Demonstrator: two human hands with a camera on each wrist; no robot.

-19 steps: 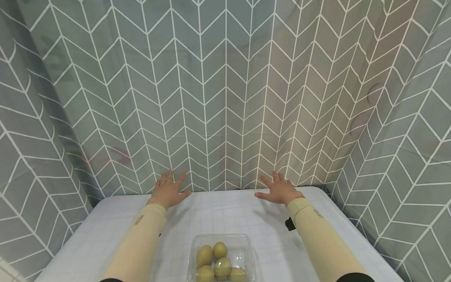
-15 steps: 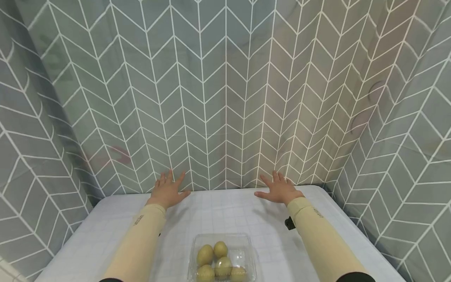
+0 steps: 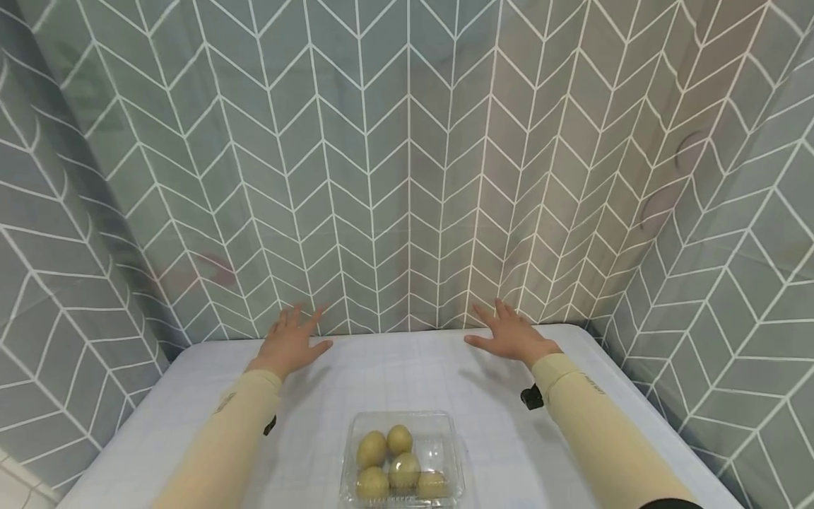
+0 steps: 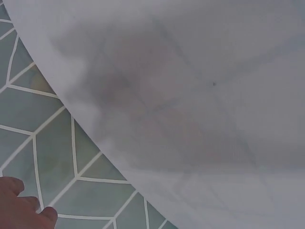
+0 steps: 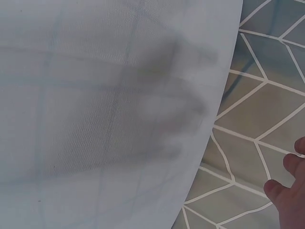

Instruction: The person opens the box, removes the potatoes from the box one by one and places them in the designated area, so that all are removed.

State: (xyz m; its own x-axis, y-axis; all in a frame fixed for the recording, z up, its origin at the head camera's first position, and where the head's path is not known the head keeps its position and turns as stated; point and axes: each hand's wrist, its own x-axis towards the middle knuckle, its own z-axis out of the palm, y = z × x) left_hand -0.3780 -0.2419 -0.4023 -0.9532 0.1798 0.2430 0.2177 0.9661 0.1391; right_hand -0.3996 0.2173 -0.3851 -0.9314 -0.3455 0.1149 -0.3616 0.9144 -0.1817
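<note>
Both hands are held out over the far part of the table, fingers spread and nothing in them. My left hand (image 3: 287, 344) is above the far edge on the left, its shadow falling on the cloth beside it. On the right, my right hand (image 3: 514, 336) mirrors it, thumb pointing inward. Between the forearms and nearer to me stands a clear plastic box (image 3: 441, 447), with several round yellow-green fruits (image 3: 372, 448) inside. Only fingertips of the left hand (image 4: 23, 207) show in the left wrist view. Part of the right hand (image 5: 291, 202) shows in the right wrist view.
A white cloth with faint checks covers the table (image 3: 388, 375). Grey-green curtains (image 3: 407, 177) with white chevron lines stand behind its far edge and along both sides. A small black device (image 3: 532, 397) sits under the right wrist, another (image 3: 270, 425) under the left.
My left hand has shifted a little left and my right hand slightly right, so they are farther apart. The box and table edge sit slightly higher in the head view.
</note>
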